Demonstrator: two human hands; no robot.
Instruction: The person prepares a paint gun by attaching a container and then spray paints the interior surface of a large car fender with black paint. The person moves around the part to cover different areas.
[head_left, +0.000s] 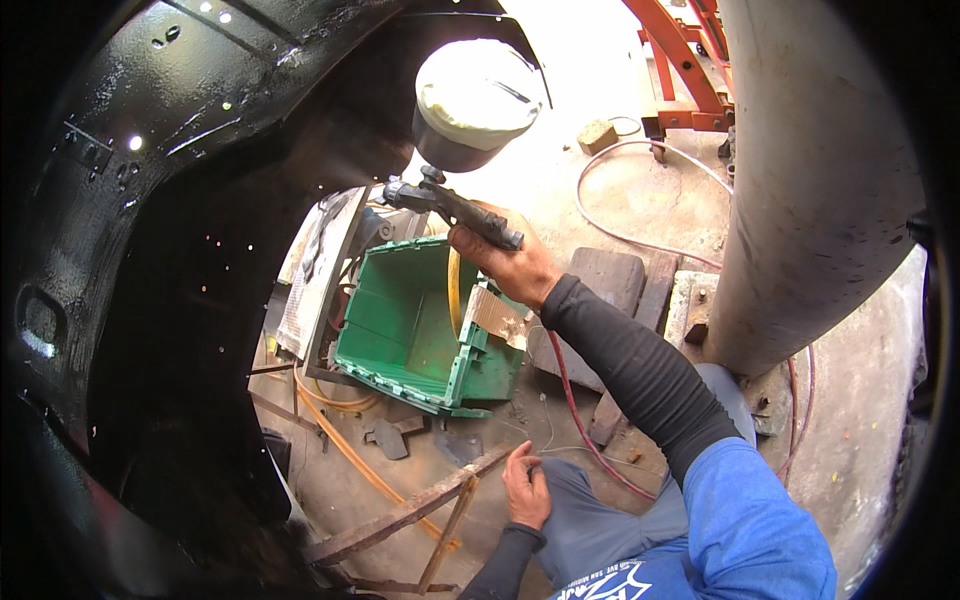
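Observation:
My right hand is wrapped round the handle of a dark spray gun, held up at the middle of the view. On top of the gun sits a dark paint cup with a pale, stained cover. The nozzle points left at a glossy black curved panel, with a gap between them; faint haze hangs near the nozzle. A yellow hose hangs below my gripping hand. Lower down, my left hand rests by my knee with its fingers loosely apart, near a rusty metal bar, holding nothing.
A green plastic crate lies below the gun, beside a metal-framed stand. A thick pale column rises at the right, with wooden blocks near its foot. Hoses cross the floor. An orange metal frame stands farther back.

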